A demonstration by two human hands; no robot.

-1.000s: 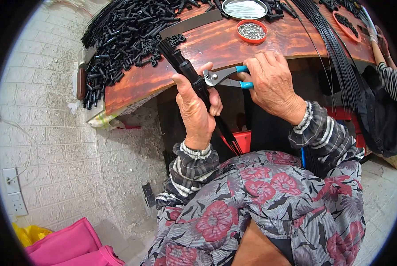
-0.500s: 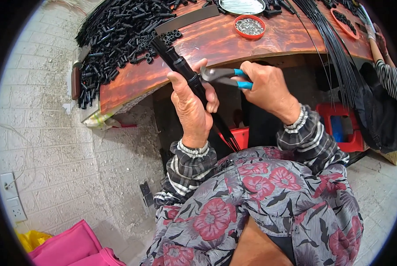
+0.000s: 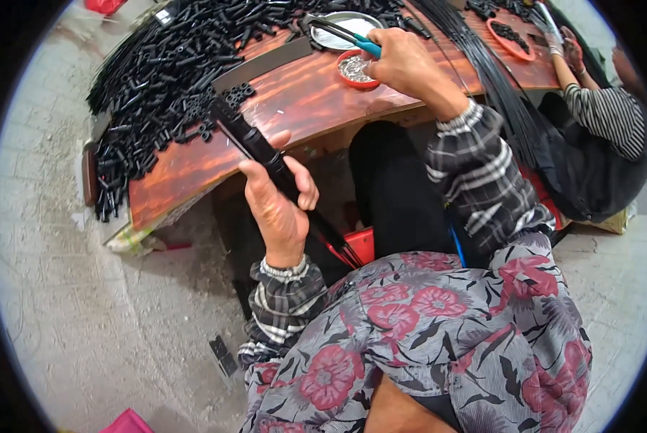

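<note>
My left hand grips a bundle of thin black rods capped with black sleeves, held slanted below the edge of the reddish wooden table. The rods' lower ends fan out near my lap. My right hand reaches out over the table, holding blue-handled pliers. The pliers' jaws point left, above a small red dish of silvery bits and beside a round metal plate.
A large heap of short black tubes covers the table's left part. Long black rods drape over the right edge. Another person in a striped sleeve works at the far right beside another red dish. A red stool stands beneath.
My right hand has lifted the pliers away from the rod bundle and moved them up over the red dish. The left hand has kept its grip and lowered slightly.
</note>
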